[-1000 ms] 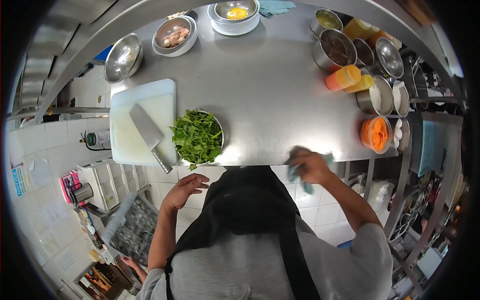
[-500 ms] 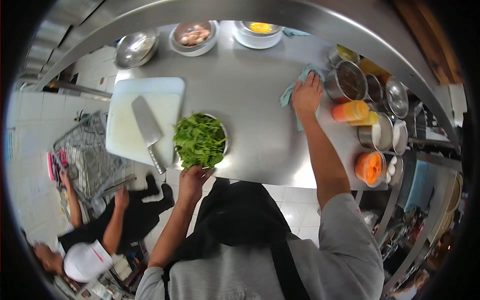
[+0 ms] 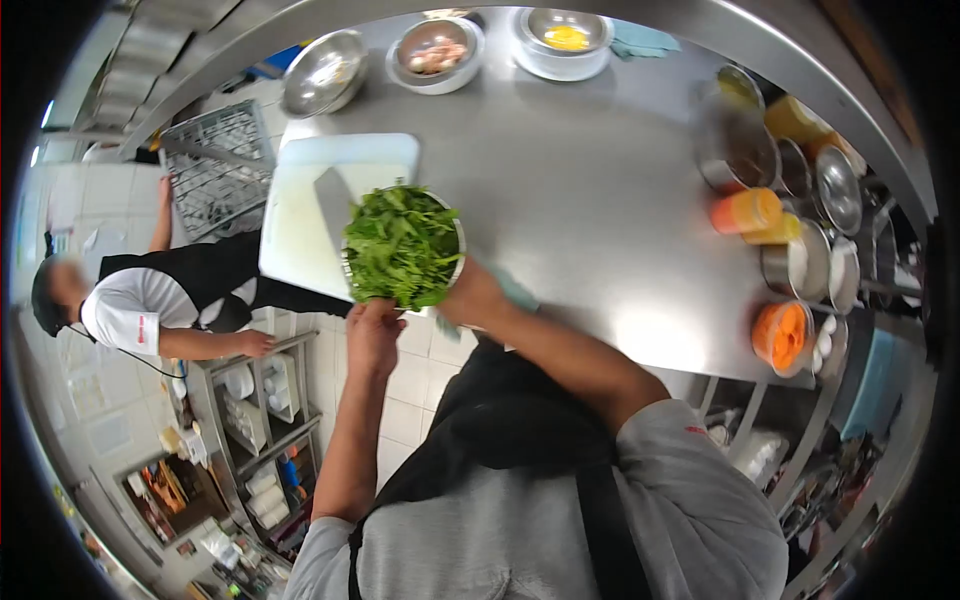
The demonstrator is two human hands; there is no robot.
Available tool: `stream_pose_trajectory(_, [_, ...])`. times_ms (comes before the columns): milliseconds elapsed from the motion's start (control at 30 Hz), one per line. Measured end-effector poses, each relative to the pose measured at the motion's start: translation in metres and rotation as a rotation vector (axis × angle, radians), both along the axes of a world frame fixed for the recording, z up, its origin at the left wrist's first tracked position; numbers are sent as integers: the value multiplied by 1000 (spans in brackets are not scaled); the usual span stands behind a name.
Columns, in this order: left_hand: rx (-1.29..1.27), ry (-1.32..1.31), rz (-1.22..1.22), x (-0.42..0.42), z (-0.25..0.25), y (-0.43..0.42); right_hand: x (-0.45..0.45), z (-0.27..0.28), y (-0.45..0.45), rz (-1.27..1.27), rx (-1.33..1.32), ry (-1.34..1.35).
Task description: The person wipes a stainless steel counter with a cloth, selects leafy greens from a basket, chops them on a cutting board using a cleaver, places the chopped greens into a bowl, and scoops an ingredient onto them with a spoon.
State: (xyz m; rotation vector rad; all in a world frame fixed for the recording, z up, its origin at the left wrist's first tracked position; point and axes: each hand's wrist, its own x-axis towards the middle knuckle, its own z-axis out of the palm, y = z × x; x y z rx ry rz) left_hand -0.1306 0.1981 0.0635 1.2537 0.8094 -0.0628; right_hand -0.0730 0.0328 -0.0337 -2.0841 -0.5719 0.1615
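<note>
A metal bowl [image 3: 461,236] heaped with leafy greens [image 3: 400,245] is at the near edge of the steel worktable. My left hand [image 3: 374,335] grips the bowl's near rim, fingers closed. My right hand [image 3: 472,295] is at the bowl's right side with a green cloth [image 3: 517,290] under it; the bowl hides most of its fingers. Left of the bowl is a white cutting board [image 3: 300,225]. A cleaver [image 3: 332,200] lies on it, its handle hidden behind the greens.
Along the far edge stand a metal bowl [image 3: 325,75], a bowl of pinkish pieces [image 3: 437,58] and a bowl of yellow food [image 3: 567,38]. Pots [image 3: 738,155], sauce bottles [image 3: 745,210] and a tub of orange food [image 3: 783,335] line the right side. A co-worker [image 3: 130,300] stands at left beside a wire rack.
My right hand has come from the table's right side to the bowl, bringing the cloth. The bowl of greens now covers the cleaver's handle. The co-worker has shifted and turned.
</note>
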Motion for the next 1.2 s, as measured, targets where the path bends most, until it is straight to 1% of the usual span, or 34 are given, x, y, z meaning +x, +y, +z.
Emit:
stream_pose_trajectory(67, [28, 28, 10, 6, 6, -5, -47, -23, -19, 99, -187, -338])
stream_pose_trajectory(133, [-23, 15, -72, 1, -24, 22, -68, -25, -55, 21, -196, -389])
stream_pose_trajectory(167, [-22, 11, -105, 3, -25, 20, -74, -23, -78, -72, -247, -346])
stream_pose_trajectory(200, [-33, 19, -127, 1, -41, 29, -80, -16, -105, -170, -301, -305])
stream_pose_trajectory(267, [-71, 48, -183, 4, -53, 37, -93, -5, -159, -371, -395, -254])
stream_pose_trajectory(300, [-81, 62, -185, 9, -48, 29, -96, -4, -193, -470, -433, -249])
stream_pose_trajectory(333, [-91, 75, -188, 13, -41, 25, -100, -3, -225, -556, -479, -340])
stream_pose_trajectory(367, [-131, 72, -224, 16, -51, 38, -105, 6, -251, -647, -546, -318])
stream_pose_trajectory(400, [-134, 67, -248, 19, -50, 42, -111, 9, -275, -726, -652, -270])
stream_pose_trajectory(433, [-172, 70, -266, 24, -60, 55, -113, 17, -293, -819, -731, -194])
stream_pose_trajectory(467, [-303, -24, -371, 33, -93, 76, -120, 27, -307, -925, -816, -112])
stream_pose_trajectory(533, [-229, -9, -501, 55, -97, 65, -134, 74, -309, -1057, -889, -18])
stream_pose_trajectory(567, [-279, 11, -518, 66, -113, 65, -146, 84, -304, -1113, -904, -79])
stream_pose_trajectory(600, [-308, -16, -578, 71, -95, 48, -164, 90, -292, -1149, -914, -137])
stream_pose_trajectory(633, [-287, 30, -599, 82, -114, 53, -183, 104, -277, -1173, -824, -82])
stream_pose_trajectory(667, [-292, 13, -625, 85, -114, 53, -202, 114, -256, -1183, -713, -38])
stream_pose_trajectory(733, [-226, 39, -663, 98, -118, 27, -242, 109, -242, -1221, -509, 225])
stream_pose_trajectory(800, [-233, 41, -700, 96, -101, 22, -301, 74, -211, -1207, -437, 338])
stream_pose_trajectory(867, [-259, 44, -738, 95, -91, 19, -362, 45, -180, -1226, -402, 576])
stream_pose_trajectory(900, [-277, 48, -763, 95, -87, 20, -394, 31, -171, -1197, -394, 785])
stream_pose_trajectory(933, [-291, 52, -790, 93, -85, 21, -436, -4, -161, -1144, -434, 916])
stream_pose_trajectory(967, [-322, 69, -811, 89, -83, 21, -476, -21, -153, -1084, -434, 1009])
stream_pose_trajectory(1000, [-349, 86, -833, 85, -80, 21, -517, -57, -152, -917, -475, 1153])
stream_pose_trajectory(1033, [-373, 102, -855, 82, -75, 21, -555, -86, -148, -838, -475, 1205])
stream_pose_trajectory(1067, [-375, 114, -910, 76, -69, 19, -561, -51, -148, -869, -359, 1383])
stream_pose_trajectory(1100, [-380, 123, -960, 67, -64, 17, -583, -50, -145, -1180, -70, 1564])
stream_pose_trajectory(1133, [-385, 130, -1004, 57, -60, 14, -606, -52, -144, -1429, 138, 1507])
stream_pose_trajectory(1200, [-393, 147, -1157, 40, -57, 11, -638, -65, -170, -1740, 438, 1449])
